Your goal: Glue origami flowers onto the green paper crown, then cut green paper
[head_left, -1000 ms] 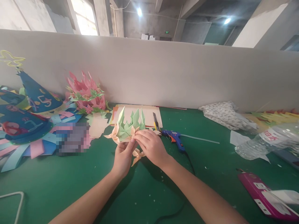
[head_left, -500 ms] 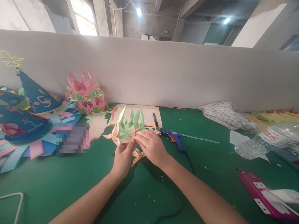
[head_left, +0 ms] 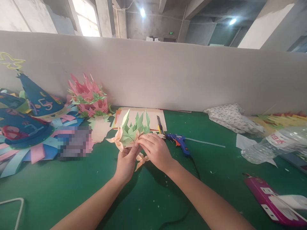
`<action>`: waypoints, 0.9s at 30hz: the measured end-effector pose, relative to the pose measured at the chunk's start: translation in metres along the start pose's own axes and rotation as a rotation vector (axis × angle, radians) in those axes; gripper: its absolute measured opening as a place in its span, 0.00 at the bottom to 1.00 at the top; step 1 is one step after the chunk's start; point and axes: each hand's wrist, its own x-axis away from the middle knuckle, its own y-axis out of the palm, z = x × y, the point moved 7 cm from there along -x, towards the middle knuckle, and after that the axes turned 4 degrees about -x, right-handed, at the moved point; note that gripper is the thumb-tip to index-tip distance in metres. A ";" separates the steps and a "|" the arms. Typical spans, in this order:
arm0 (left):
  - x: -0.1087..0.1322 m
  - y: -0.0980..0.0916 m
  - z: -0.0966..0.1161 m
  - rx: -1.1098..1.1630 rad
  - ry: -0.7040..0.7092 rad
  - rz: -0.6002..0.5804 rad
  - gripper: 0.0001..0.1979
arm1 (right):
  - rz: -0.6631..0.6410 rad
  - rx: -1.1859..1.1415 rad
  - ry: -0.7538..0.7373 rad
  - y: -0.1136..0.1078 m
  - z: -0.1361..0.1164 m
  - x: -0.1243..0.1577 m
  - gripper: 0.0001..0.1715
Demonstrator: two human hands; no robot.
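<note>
A green folded-paper crown (head_left: 129,135) with pointed tips is held up above the table between both hands. Peach paper flowers ring its lower edge, one of them (head_left: 118,139) at its left side. My left hand (head_left: 127,161) pinches the crown's lower edge from beneath, thumb uppermost. My right hand (head_left: 154,148) presses its fingertips on a peach flower at the crown's front, close to the left thumb. Just below the hands lies another peach paper flower (head_left: 141,159). The fingers hide part of the crown's front.
Right of my hands lies a blue glue gun (head_left: 181,143) with a glue stick and black cord, beside a utility knife (head_left: 160,124). Pink paper crowns (head_left: 88,95) and blue cone hats (head_left: 38,95) stand left. A plastic bottle (head_left: 271,143) and magenta power strip (head_left: 271,199) lie right.
The crown has tipped very slightly, its right tips shifting a little rightward. Both hands keep the same grip and place.
</note>
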 end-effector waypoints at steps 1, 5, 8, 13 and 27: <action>0.000 0.000 0.000 -0.005 0.006 -0.002 0.07 | 0.000 0.002 -0.002 0.000 0.000 0.000 0.13; 0.001 0.000 0.000 -0.005 0.001 0.021 0.08 | -0.003 0.019 -0.008 0.000 -0.001 0.000 0.14; 0.001 0.000 0.000 -0.002 0.003 0.032 0.09 | 0.003 0.019 -0.004 0.000 0.000 0.000 0.13; 0.001 0.000 0.000 0.003 0.013 0.017 0.07 | 0.006 0.005 -0.001 0.000 0.000 0.001 0.14; 0.002 0.003 0.002 -0.008 0.009 -0.035 0.07 | -0.007 -0.012 -0.002 -0.003 -0.001 0.000 0.11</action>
